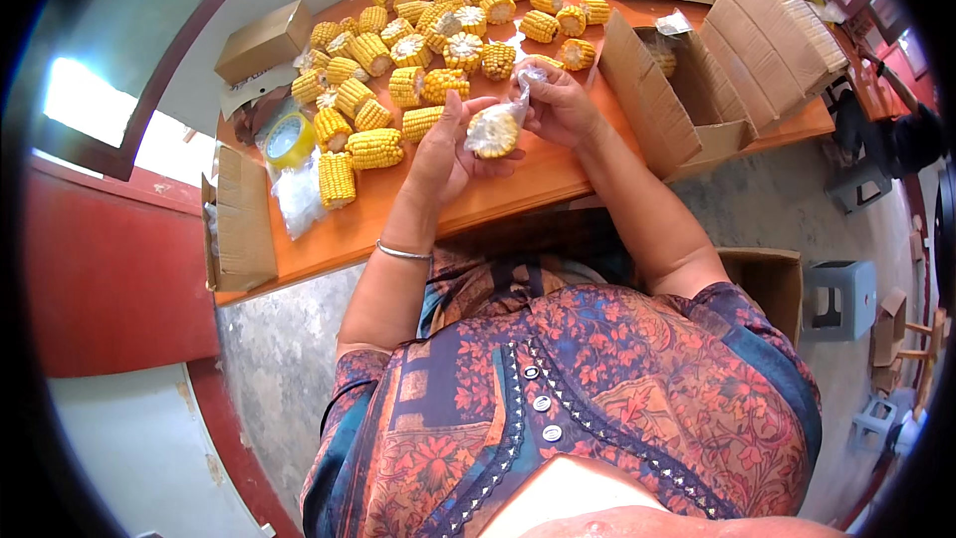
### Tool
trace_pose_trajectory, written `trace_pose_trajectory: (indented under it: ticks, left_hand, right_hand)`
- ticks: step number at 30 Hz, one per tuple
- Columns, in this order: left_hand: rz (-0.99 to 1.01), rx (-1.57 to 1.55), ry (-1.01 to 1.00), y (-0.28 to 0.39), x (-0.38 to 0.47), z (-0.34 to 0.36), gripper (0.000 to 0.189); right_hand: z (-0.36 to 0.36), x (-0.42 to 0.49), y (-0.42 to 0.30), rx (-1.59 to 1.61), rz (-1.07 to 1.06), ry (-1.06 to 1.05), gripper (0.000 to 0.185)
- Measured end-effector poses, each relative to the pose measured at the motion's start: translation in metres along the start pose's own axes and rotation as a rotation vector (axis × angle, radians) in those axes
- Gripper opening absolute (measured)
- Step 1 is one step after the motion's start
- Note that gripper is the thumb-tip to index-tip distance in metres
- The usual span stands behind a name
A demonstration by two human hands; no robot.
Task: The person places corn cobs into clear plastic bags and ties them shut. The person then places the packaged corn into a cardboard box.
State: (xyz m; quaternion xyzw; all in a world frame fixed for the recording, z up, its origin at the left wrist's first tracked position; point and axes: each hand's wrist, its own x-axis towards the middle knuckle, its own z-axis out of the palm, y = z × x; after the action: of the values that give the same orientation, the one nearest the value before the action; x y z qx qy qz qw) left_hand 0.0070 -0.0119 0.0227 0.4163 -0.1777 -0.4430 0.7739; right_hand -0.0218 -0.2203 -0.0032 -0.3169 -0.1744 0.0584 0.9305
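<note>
A piece of corn cob (493, 133) sits inside a clear plastic bag (529, 82), its cut end facing up towards me. My left hand (457, 153) cups the bagged piece from below and from the left, thumb raised. Pinched between the fingers of my right hand (556, 101) is the gathered neck of the bag. Many cut corn cob pieces (370, 52) lie loose on the orange wooden table (538, 179) beyond my hands. The nearest ones, such as a cob piece (422, 123), lie just left of my left hand.
An open cardboard box (709, 90) at right holds bagged corn. Yellow tape (290, 140) and clear plastic bags (299, 198) lie at left, beside another cardboard box (243, 220). More cardboard (261, 41) stands at the back left. A blue-grey stool (840, 299) stands on the floor at right.
</note>
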Motion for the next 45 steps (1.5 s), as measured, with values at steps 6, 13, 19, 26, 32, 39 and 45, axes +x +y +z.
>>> trace_pose_trajectory:
  ticks: [6,13,19,26,32,39,45]
  left_hand:
    - [0.253,0.191,0.09,-0.009,0.011,-0.001,0.044]
    - [0.695,0.753,0.184,-0.021,0.012,0.003,0.067]
    - [0.63,0.603,0.143,-0.027,0.009,0.006,0.069]
    - [0.25,0.007,0.045,-0.016,0.004,-0.001,0.054]
    - [0.189,0.058,-0.01,-0.011,0.005,0.0,0.056]
    - [0.316,0.162,0.063,-0.016,0.003,-0.004,0.062]
    - [0.385,0.225,0.037,-0.016,0.003,-0.006,0.054]
  right_hand:
    - [-0.001,0.003,0.0,-0.071,-0.037,0.08,0.009]
    - [-0.006,0.005,0.004,-0.183,-0.059,0.146,0.012]
    - [-0.011,0.008,0.008,-0.183,-0.143,0.284,0.013]
    - [-0.008,0.002,0.003,-0.054,-0.137,0.069,0.013]
    - [0.003,0.001,0.004,-0.032,-0.156,0.166,0.012]
    - [0.0,0.0,0.002,-0.166,-0.108,0.166,0.011]
    - [0.003,-0.002,0.003,-0.084,-0.064,0.159,0.012]
